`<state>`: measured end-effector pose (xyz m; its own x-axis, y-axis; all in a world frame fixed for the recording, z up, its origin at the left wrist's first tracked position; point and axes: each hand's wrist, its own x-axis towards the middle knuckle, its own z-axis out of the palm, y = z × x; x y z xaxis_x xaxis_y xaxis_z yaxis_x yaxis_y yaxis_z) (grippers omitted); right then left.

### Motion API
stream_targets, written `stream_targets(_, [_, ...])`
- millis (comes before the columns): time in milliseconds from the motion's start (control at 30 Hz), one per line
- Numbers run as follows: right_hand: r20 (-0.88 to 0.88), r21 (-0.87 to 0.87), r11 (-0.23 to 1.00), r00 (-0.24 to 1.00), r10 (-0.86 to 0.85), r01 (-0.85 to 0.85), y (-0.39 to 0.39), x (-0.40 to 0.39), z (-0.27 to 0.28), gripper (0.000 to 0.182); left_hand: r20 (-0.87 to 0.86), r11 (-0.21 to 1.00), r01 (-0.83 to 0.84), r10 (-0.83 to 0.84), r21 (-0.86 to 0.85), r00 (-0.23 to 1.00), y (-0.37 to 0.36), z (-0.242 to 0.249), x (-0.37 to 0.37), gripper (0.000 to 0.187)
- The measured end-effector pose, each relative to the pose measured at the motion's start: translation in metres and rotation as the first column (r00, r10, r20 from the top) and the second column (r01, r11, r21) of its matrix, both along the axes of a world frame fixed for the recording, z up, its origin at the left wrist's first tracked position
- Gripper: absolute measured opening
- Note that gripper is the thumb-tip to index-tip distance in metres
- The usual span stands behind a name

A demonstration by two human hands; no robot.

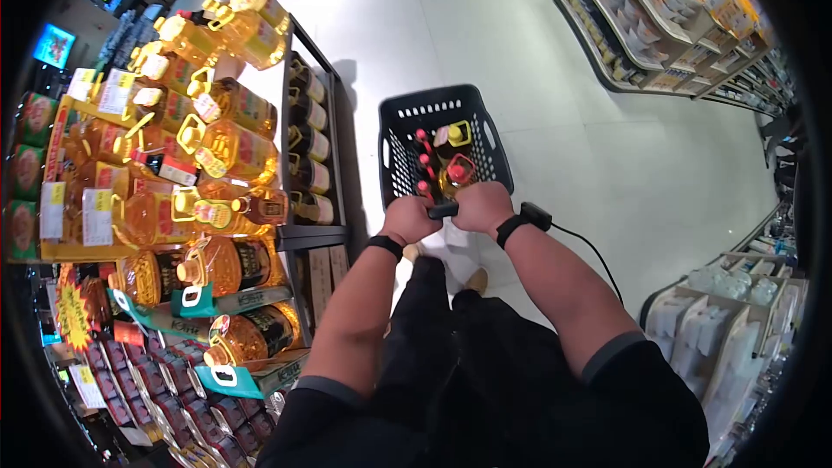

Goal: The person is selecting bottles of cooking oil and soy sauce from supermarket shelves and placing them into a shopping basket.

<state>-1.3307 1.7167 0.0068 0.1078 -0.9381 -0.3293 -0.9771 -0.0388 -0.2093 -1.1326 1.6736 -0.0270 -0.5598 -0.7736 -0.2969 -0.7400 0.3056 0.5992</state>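
Both my hands are wrapped round the black handle of a dark plastic shopping basket. My left hand grips the handle's left part, and my right hand closes over the right part, close beside it. Inside the basket stand several bottles with red caps, among them a bottle of golden oil with a red handle. Another bottle with a yellow cap and handle is near the far right wall. My hands hide the basket's near edge.
On the left, a display shelf holds many large cooking oil bottles, with dark bottles along its side. Stocked shelves stand at the upper right and another rack at the lower right. Pale tiled floor lies between them.
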Motion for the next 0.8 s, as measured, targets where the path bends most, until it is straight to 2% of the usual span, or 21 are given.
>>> stream_targets(100, [0.029, -0.097, 0.995, 1.000, 0.002, 0.000, -0.041, -0.002, -0.004, 0.021, -0.041, 1.000, 0.012, -0.012, 0.010, 0.999, -0.041, -0.004, -0.003, 0.026])
stream_targets(200, [0.028, -0.122, 0.992, 0.999, 0.027, -0.023, -0.077, -0.005, -0.014, 0.022, -0.106, 0.999, 0.029, -0.027, 0.018, 0.994, -0.080, -0.010, -0.002, 0.026])
stream_targets(333, [0.052, -0.100, 0.995, 0.999, 0.009, -0.004, -0.130, -0.003, -0.016, 0.022, -0.105, 0.996, 0.088, -0.085, 0.026, 0.991, -0.137, -0.016, 0.002, 0.024])
stream_targets(533, [0.131, -0.118, 0.993, 0.991, 0.033, -0.018, -0.198, -0.018, -0.014, 0.021, -0.152, 0.996, 0.087, -0.086, -0.003, 0.985, -0.200, -0.025, -0.010, 0.020])
stream_targets(633, [0.181, -0.046, 0.997, 0.981, 0.075, -0.068, -0.240, -0.028, -0.020, 0.026, -0.130, 0.997, 0.079, -0.079, -0.010, 0.988, -0.231, -0.026, -0.013, 0.022])
stream_targets(733, [0.466, 0.275, 0.953, 0.884, -0.016, -0.128, -0.283, -0.064, -0.035, 0.046, -0.173, 0.996, 0.083, -0.078, 0.023, 0.982, -0.262, -0.038, -0.027, 0.023])
stream_targets(800, [0.544, 0.341, 0.908, 0.839, 0.021, -0.244, -0.317, -0.077, -0.045, 0.052, -0.219, 0.998, 0.058, -0.052, 0.019, 0.974, -0.280, -0.042, -0.027, 0.022])
